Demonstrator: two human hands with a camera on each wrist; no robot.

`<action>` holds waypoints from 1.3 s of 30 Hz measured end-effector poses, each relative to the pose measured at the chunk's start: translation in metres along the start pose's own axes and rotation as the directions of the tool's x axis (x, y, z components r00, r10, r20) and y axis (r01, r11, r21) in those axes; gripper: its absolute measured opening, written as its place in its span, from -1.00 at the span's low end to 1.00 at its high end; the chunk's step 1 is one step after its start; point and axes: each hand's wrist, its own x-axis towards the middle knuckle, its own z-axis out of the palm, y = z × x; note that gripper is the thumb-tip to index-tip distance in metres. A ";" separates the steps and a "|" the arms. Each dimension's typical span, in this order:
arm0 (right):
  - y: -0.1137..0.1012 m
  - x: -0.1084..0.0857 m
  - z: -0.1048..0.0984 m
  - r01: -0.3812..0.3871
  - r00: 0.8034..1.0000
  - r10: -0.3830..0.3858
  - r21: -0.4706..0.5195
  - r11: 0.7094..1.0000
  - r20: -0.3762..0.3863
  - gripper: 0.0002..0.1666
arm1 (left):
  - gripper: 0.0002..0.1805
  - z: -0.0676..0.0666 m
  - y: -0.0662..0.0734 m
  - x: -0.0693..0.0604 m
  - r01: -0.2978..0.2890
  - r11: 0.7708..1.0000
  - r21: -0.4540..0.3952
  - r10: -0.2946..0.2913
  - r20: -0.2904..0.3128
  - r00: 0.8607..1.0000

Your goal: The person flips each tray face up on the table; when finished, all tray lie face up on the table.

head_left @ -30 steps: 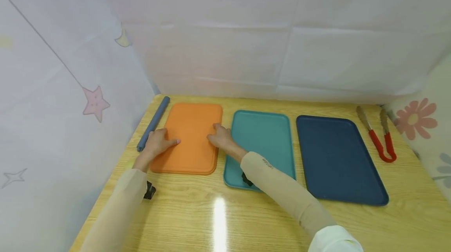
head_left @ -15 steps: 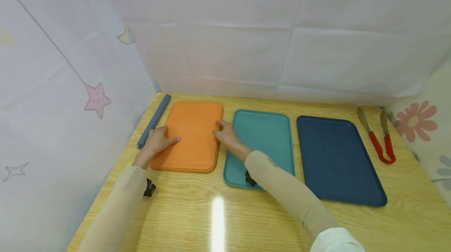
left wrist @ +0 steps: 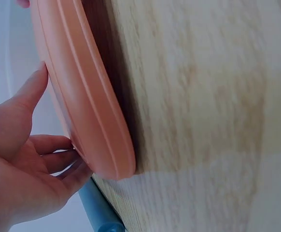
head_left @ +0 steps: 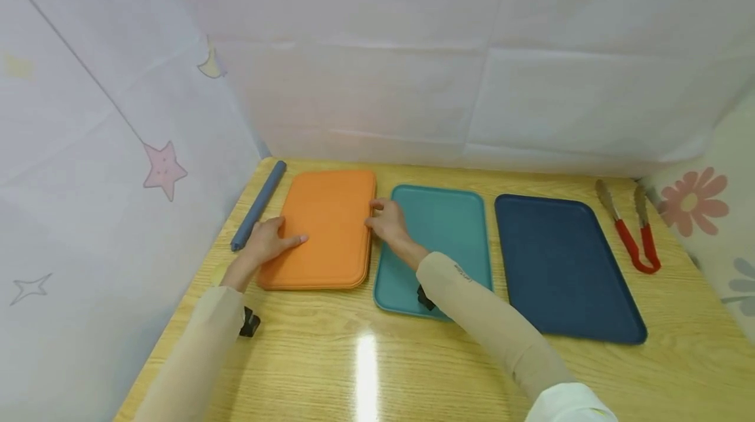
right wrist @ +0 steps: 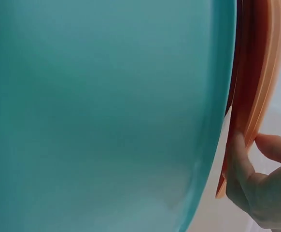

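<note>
A flat orange case (head_left: 324, 232) with rounded corners and a seam round its edge lies at the table's left; its inside is hidden. My left hand (head_left: 267, 238) grips its left edge, thumb on top and fingers bent against the side (left wrist: 39, 169). On the opposite edge, my right hand (head_left: 388, 219) pinches the rim, thumb above and fingers below, as the right wrist view shows (right wrist: 266, 179). That edge looks slightly raised. Right beside it lies a teal tray (head_left: 439, 229), partly under my right forearm.
A blue-grey rod (head_left: 257, 206) lies along the table's left edge. Right of the teal tray is a navy tray (head_left: 566, 265). Red-handled tongs (head_left: 631, 232) lie spread at the far right. White printed cloth (head_left: 377, 81) hangs behind and at the sides.
My right hand has shifted a little to the right and now pinches the orange case's edge. The case has moved slightly right and its right side has risen. My left hand stays on it.
</note>
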 end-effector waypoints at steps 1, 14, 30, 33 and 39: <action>0.000 0.000 -0.001 -0.001 1.000 0.001 0.016 1.000 0.007 -0.43 | -0.02 0.000 -0.001 0.000 -0.001 1.000 -0.002 0.001 0.004 1.000; -0.006 0.003 -0.016 -0.112 0.984 0.075 0.241 0.964 0.160 -0.17 | -0.01 -0.010 0.001 -0.002 -0.004 0.999 -0.039 0.008 0.102 0.995; -0.007 -0.005 -0.022 -0.170 0.973 0.112 0.301 0.938 0.202 -0.09 | -0.04 -0.002 -0.007 -0.020 -0.070 0.998 0.007 0.068 0.114 0.991; -0.012 -0.004 -0.025 -0.167 0.974 0.111 0.298 0.940 0.197 -0.07 | -0.06 -0.003 -0.003 -0.026 -0.085 0.996 0.031 0.081 0.093 0.992; -0.015 -0.003 -0.028 -0.172 0.973 0.117 0.283 0.944 0.200 -0.06 | -0.05 0.002 0.007 -0.044 -0.061 0.996 0.064 0.056 0.073 0.996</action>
